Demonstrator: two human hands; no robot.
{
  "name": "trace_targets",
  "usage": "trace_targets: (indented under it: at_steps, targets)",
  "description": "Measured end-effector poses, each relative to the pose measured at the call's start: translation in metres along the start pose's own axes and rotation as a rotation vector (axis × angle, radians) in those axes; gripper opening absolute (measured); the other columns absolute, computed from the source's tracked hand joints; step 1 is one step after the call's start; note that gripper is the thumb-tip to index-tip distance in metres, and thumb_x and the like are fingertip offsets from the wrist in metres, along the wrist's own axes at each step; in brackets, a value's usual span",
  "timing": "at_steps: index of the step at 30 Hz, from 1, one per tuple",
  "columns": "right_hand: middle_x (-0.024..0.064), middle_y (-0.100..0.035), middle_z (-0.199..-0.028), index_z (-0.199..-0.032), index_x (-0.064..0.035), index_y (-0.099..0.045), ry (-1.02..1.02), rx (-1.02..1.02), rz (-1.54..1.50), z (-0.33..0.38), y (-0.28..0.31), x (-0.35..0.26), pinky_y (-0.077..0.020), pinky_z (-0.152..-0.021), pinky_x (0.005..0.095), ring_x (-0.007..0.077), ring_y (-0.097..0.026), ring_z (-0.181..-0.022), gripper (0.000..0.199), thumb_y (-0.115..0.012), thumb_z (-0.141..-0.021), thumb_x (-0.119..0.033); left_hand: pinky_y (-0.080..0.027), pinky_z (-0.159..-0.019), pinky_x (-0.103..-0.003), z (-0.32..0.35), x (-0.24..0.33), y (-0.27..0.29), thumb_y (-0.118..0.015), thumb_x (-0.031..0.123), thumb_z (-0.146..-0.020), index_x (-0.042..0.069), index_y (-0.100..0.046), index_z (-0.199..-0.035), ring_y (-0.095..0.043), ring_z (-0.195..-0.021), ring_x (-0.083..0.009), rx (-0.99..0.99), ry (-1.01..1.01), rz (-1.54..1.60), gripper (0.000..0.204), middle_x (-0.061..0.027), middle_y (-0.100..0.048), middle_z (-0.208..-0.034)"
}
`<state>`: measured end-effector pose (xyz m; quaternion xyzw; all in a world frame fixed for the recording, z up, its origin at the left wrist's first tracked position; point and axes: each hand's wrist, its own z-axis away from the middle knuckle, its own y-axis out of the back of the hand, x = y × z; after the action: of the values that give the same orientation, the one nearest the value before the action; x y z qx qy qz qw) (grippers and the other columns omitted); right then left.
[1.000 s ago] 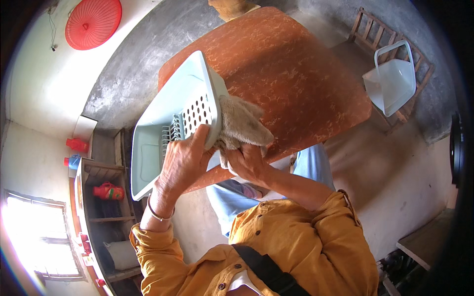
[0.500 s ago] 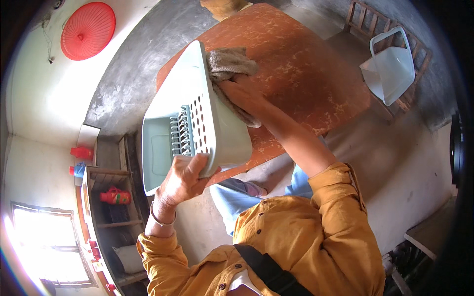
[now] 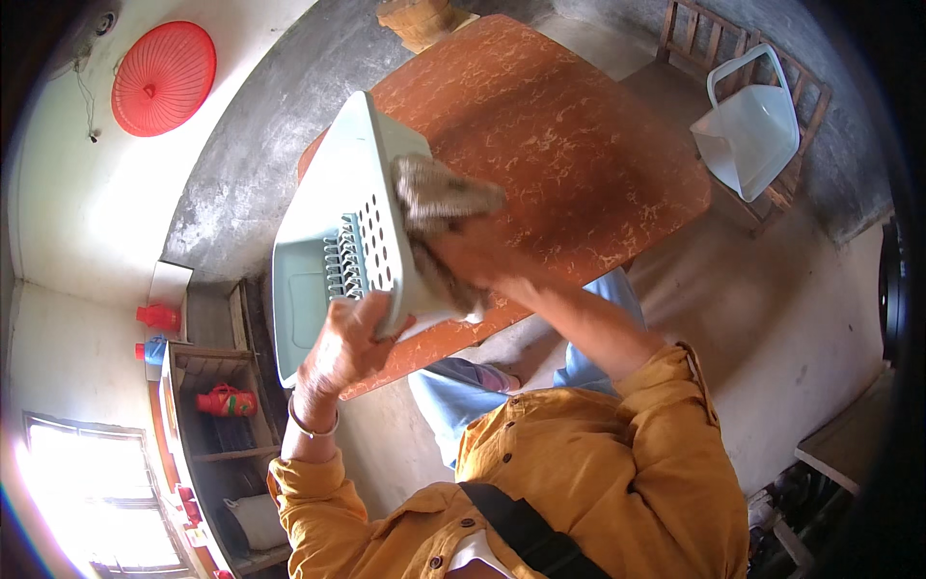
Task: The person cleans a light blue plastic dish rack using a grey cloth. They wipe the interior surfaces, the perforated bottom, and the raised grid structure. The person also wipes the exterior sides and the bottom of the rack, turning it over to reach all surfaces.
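Note:
A pale green plastic dish rack (image 3: 378, 198), with a row of slots and a wall of round holes, is held tilted on its side above the near left part of the red-brown table (image 3: 579, 135). My left hand (image 3: 344, 347) is closed on the rack's lower rim, thumb on the holed side. Against the rack's outer side my right hand (image 3: 482, 259), smeared by motion, presses a crumpled grey-brown cloth (image 3: 439, 188). One end of that cloth hangs below the hand. The right fingers are partly hidden by the cloth.
On a wooden chair (image 3: 762, 48) at the far right stands a clear plastic bin with a raised handle (image 3: 748, 140). Wooden shelves (image 3: 217, 352) at the left hold a red thermos-like container (image 3: 227, 400). A red round cover (image 3: 164, 79) hangs on the wall. A wooden stool-like thing (image 3: 415, 21) is beyond the table.
My right hand and the cloth have slid down along the rack's outer side, toward me. The rack has shifted slightly, with my left hand keeping its grip on the rim.

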<state>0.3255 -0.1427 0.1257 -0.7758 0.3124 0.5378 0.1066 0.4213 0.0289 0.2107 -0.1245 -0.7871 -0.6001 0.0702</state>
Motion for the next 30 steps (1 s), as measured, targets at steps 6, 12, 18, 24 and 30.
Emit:
trace_targets:
  at_steps: [6, 12, 18, 24, 30]
  targets:
    - [0.0190, -0.057, -0.113, -0.116, -0.0001, -0.054, -0.451, 0.232, -0.575, -0.056, 0.032, -0.024, -0.0442, -0.089, 0.0332, 0.0222, -0.056, -0.102, 0.037, -0.046, -0.091, -0.026, -0.047, -0.048, -0.036, 0.011, 0.016, -0.014, -0.062, -0.009, -0.066, 0.000, -0.055, -0.088, -0.059, -0.052, -0.0297, -0.116, -0.226, 0.127, 0.024, -0.0098, -0.055, -0.057]
    - [0.0256, -0.055, -0.120, -0.111, 0.0008, -0.059, -0.129, 0.049, -0.308, -0.011, 0.003, 0.013, -0.0423, -0.091, 0.0399, 0.0316, -0.055, -0.109, 0.040, -0.044, -0.086, -0.027, -0.048, -0.049, -0.035, 0.002, -0.003, -0.009, -0.066, -0.003, -0.070, 0.002, -0.054, -0.085, -0.061, -0.053, -0.0292, -0.047, -0.136, -0.002, 0.020, -0.0113, -0.056, -0.058]
    - [0.0118, -0.058, -0.113, -0.116, -0.0001, -0.056, -0.123, -0.073, -0.076, 0.036, -0.013, 0.007, -0.0436, -0.091, 0.0315, 0.0167, -0.052, -0.108, 0.028, -0.049, -0.091, -0.012, -0.038, -0.042, -0.034, -0.007, -0.002, -0.003, -0.075, 0.008, -0.076, 0.002, -0.049, -0.072, -0.050, -0.043, -0.0274, -0.057, -0.071, 0.042, 0.027, -0.0120, -0.048, -0.053]
    - [0.0147, -0.058, -0.115, -0.115, 0.0031, -0.055, -0.169, 0.000, -0.488, 0.003, 0.016, -0.010, -0.0445, -0.090, 0.0308, 0.0179, -0.055, -0.104, 0.033, -0.050, -0.091, -0.018, -0.039, -0.044, -0.035, -0.001, 0.008, 0.000, -0.075, 0.018, -0.076, 0.002, -0.052, -0.074, -0.050, -0.045, -0.0293, -0.124, -0.100, 0.122, 0.029, -0.0109, -0.046, -0.053]
    - [0.0142, -0.055, -0.120, -0.121, -0.0002, -0.053, -0.172, 0.134, -0.408, 0.019, -0.021, -0.001, -0.0427, -0.094, 0.0337, 0.0197, -0.051, -0.110, 0.034, -0.049, -0.092, -0.016, -0.049, -0.063, -0.032, -0.010, -0.007, -0.003, -0.067, 0.057, -0.078, -0.002, -0.052, -0.105, -0.061, -0.071, -0.0196, -0.001, 0.097, 0.648, 0.066, -0.0144, -0.066, -0.083]
